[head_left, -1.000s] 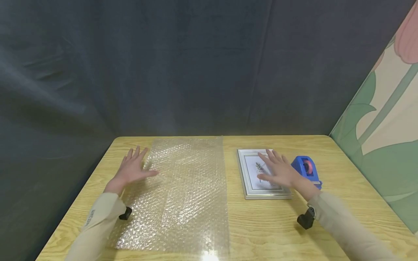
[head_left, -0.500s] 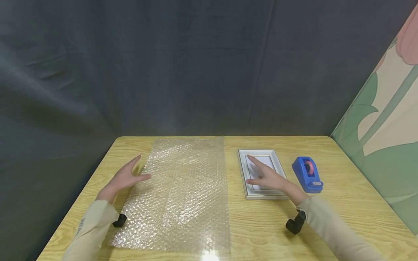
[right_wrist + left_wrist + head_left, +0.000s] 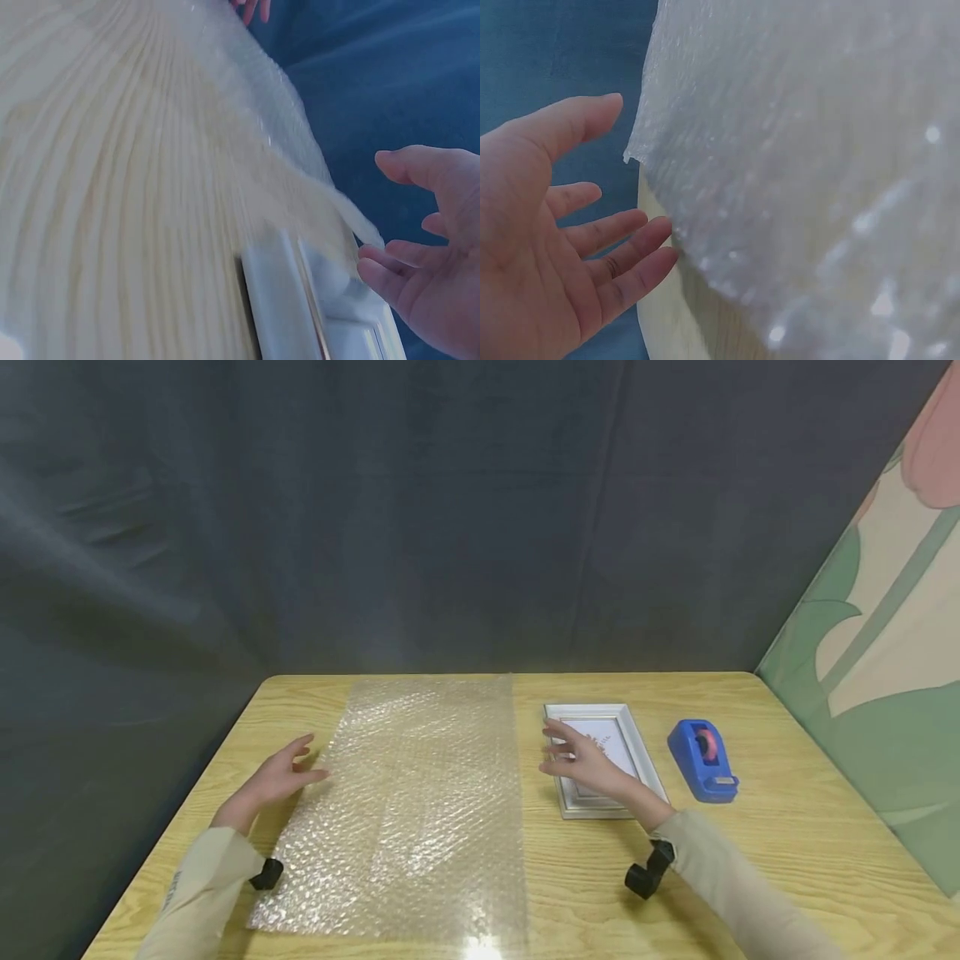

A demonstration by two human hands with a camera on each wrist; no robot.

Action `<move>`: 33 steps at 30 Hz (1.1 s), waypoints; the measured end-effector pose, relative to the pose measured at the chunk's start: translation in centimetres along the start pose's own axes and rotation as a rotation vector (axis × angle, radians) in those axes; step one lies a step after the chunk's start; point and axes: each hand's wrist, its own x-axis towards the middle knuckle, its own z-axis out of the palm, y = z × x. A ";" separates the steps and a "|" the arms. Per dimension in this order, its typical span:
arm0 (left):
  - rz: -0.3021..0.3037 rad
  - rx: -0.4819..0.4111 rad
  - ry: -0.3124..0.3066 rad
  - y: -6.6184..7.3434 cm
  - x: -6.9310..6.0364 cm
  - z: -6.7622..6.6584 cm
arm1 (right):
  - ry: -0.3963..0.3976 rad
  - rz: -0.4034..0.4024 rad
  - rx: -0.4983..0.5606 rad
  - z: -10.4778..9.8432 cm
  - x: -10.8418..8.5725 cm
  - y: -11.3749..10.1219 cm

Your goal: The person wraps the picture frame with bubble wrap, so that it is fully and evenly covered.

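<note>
A clear sheet of bubble wrap [image 3: 420, 793] lies flat on the wooden table. Beside its left edge is my left hand [image 3: 273, 777], fingers relaxed and holding nothing; the left wrist view shows the palm [image 3: 540, 262] next to the bubble wrap [image 3: 780, 165]. To the right lies a silver-white picture frame [image 3: 647, 760] with a plant print. My right hand [image 3: 588, 766] hovers over its left part with loosely bent fingers and nothing in them. In the right wrist view, the hand [image 3: 442, 255] is near the frame [image 3: 277, 292].
A blue tape dispenser [image 3: 703, 764] with a pink roll stands right of the picture frame. The wooden table [image 3: 795, 827] ends at a dark curtain [image 3: 450, 527] behind and on the left. A floral panel [image 3: 885, 652] borders the right side.
Both hands have moved left and their fingers have drawn in from a wider spread. The right hand has shifted from the picture frame's right part to its left part.
</note>
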 end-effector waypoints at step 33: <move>0.068 -0.252 -0.041 -1.7 -0.3 1.7 | 0.105 0.172 0.259 5.3 4.5 0.9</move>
